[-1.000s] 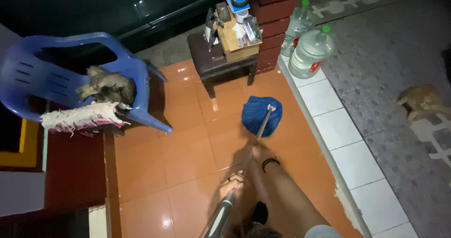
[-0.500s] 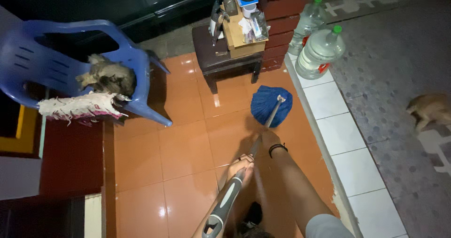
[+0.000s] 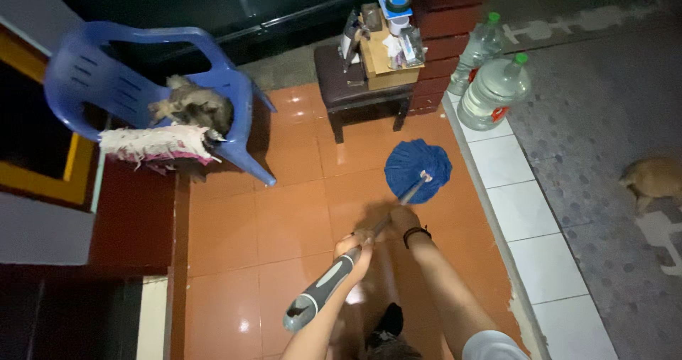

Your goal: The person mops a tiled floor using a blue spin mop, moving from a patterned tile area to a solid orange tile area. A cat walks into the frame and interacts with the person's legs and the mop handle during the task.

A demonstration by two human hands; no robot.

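Near the middle of the orange tile floor (image 3: 284, 225), a blue mop (image 3: 418, 170) is pressing down, its handle running back from far right to near left. The right hand (image 3: 399, 220) is wrapping the shaft nearer the head; the left hand (image 3: 353, 250) is clenching the grey grip behind it.

Dim light falls on a glossy orange tiled floor (image 3: 284, 225), edged by white tiles (image 3: 529, 218) beside grey patterned paving (image 3: 604, 118). A blue plastic armchair (image 3: 106, 69) and a dark brown stool (image 3: 355, 94) stand near a red brick pillar (image 3: 447, 12).
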